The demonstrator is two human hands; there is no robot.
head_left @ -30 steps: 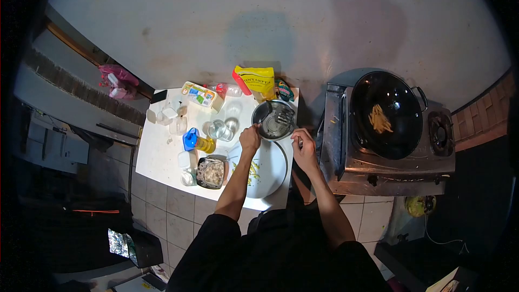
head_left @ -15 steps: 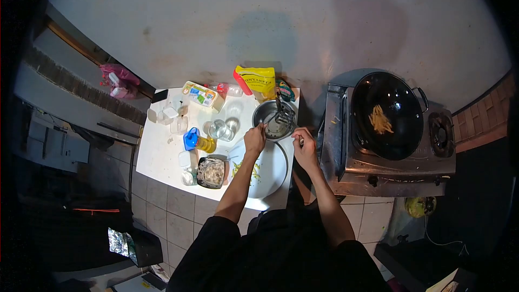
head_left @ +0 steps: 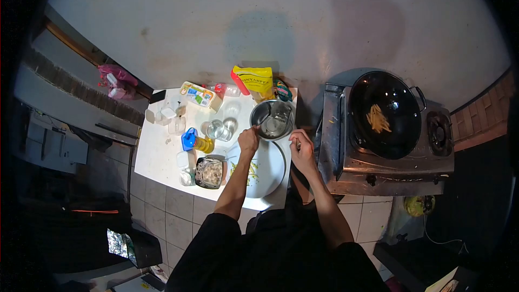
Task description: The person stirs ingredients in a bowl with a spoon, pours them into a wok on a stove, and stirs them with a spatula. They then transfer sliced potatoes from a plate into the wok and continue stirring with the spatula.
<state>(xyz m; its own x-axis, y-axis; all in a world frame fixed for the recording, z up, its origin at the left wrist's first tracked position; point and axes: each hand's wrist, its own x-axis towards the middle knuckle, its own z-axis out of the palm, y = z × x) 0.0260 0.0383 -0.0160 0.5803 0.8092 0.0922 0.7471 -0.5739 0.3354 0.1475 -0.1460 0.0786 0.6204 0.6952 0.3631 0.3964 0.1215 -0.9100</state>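
Observation:
A steel bowl (head_left: 273, 119) with utensils lying in it stands at the back right of the white table (head_left: 157, 157). My left hand (head_left: 248, 139) grips the bowl's near-left rim. My right hand (head_left: 301, 151) is closed around a thin utensil handle just in front of the bowl's right side. Below both hands lies a large white plate (head_left: 270, 170) with a few yellow-green strips on it. To the right, a black wok (head_left: 386, 114) holding yellow strips sits on a gas stove (head_left: 389, 167).
A yellow pouch (head_left: 255, 81), a spread tub (head_left: 198, 94), a blue-capped oil bottle (head_left: 195, 141), clear glasses (head_left: 217, 128), small containers and a dark tub of food (head_left: 210, 172) crowd the table. The stove's second burner (head_left: 437, 132) is uncovered. Tiled floor lies below.
The utensils that stood tilted up in the bowl half a second ago now lie lower inside it. My left hand shifted slightly left along the rim. My right hand barely moved.

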